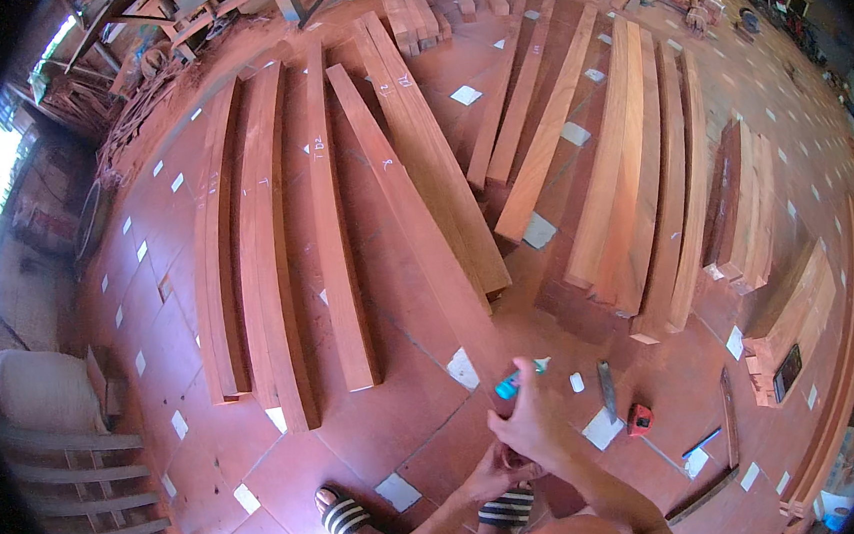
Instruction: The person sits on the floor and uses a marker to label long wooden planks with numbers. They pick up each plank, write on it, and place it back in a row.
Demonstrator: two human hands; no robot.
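My right hand [532, 427] is low in the middle of the view, its index finger stretched forward and its thumb apart. Behind that finger is a small teal cylinder [507, 387] with a pale tip, near the close end of a long reddish wooden beam [412, 208]. Whether the finger touches the cylinder, I cannot tell. My left hand [492, 477] is close against the heel of the right hand, its fingers partly hidden there. To the right on the tiles are a small white piece [577, 383], a narrow grey strip [607, 391] and a red tape measure [640, 419].
Long beams lie in rows on the left [269, 239] and right [629, 151], several with chalk marks. A dark phone [787, 373] rests against short blocks at right. A blue pen [702, 443] and a carpenter's square [729, 419] lie nearby. A slatted chair [82, 473] stands at left.
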